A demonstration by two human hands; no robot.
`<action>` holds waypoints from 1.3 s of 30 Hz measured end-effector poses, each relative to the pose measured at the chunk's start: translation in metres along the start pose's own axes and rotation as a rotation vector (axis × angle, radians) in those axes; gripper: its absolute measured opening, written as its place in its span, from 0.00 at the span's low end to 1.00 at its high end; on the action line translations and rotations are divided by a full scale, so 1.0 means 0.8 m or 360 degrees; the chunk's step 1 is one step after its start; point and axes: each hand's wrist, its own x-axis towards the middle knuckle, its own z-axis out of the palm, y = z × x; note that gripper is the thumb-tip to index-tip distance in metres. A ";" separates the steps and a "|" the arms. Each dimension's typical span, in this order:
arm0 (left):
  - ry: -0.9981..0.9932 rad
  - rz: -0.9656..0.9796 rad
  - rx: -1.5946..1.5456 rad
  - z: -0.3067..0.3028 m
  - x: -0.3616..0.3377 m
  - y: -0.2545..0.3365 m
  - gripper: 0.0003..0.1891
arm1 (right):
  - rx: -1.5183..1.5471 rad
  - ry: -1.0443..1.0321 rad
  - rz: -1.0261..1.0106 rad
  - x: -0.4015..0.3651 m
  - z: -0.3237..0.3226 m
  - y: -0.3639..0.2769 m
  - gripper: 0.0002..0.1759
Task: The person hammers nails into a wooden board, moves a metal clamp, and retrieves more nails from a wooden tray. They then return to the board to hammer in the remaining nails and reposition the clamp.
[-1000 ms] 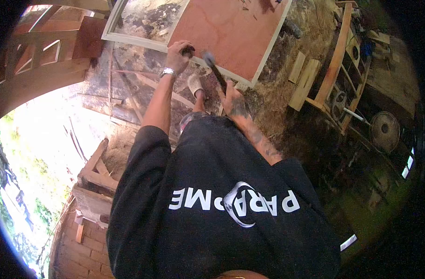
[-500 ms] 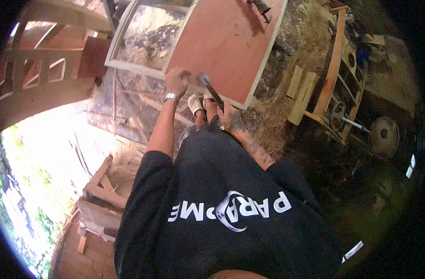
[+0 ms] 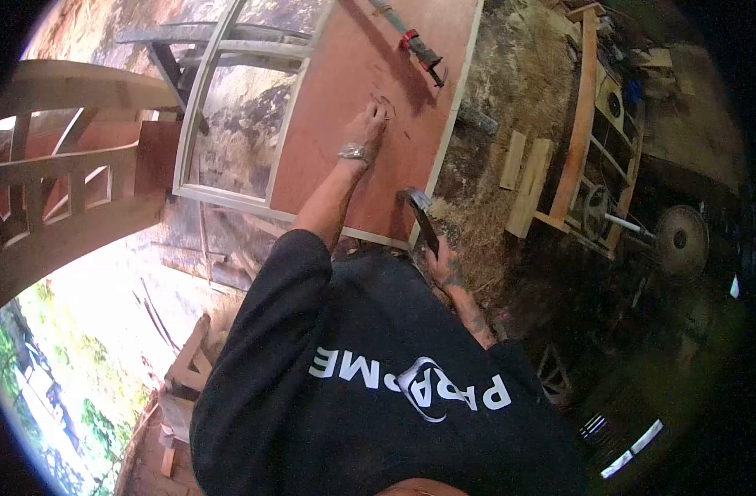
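Observation:
My left hand (image 3: 367,128), with a metal-banded watch (image 3: 355,152) on the wrist, reaches down onto a reddish-brown panel (image 3: 320,107). Its fingers are bent together over a small scatter of thin, nail-like pieces (image 3: 381,101); what lies between the fingertips is too small to make out. Low on the right, my right hand (image 3: 446,263) is wrapped round the dark handle of a hammer (image 3: 422,219). The hammer's metal head points up, over the panel's pale right-hand edge. A tool with a red collar and black tip (image 3: 419,51) rests on the panel farther up.
Left of the panel, the pale frame (image 3: 229,196) continues around open sections. A wooden piece with slats (image 3: 72,178) stands at far left. On the right are loose boards (image 3: 529,186), a long timber rail (image 3: 578,116) and a round fan (image 3: 682,240).
My left hand has moved up and right, from the panel's near edge to the small pieces on it. My right hand has shifted right and down with the hammer. The view has tilted.

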 end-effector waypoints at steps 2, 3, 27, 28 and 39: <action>0.0153 0.0042 -0.0013 0.000 -0.003 0.007 0.10 | 0.0001 -0.0039 0.0060 0.001 0.003 -0.002 0.16; 0.0127 0.0028 0.0025 0.009 -0.009 0.005 0.11 | 0.0015 -0.0026 0.0109 -0.001 0.009 -0.008 0.17; 0.0166 -0.0288 -0.0650 -0.175 -0.330 -0.233 0.16 | 0.0613 0.0285 0.0853 -0.062 0.167 -0.140 0.25; 0.0182 -0.0279 -0.0666 -0.173 -0.327 -0.231 0.15 | 0.0693 0.0170 0.0918 -0.067 0.166 -0.151 0.31; 0.0088 0.0169 -0.0575 -0.142 -0.305 -0.253 0.15 | 0.0793 -0.0247 0.1256 -0.089 0.149 -0.207 0.56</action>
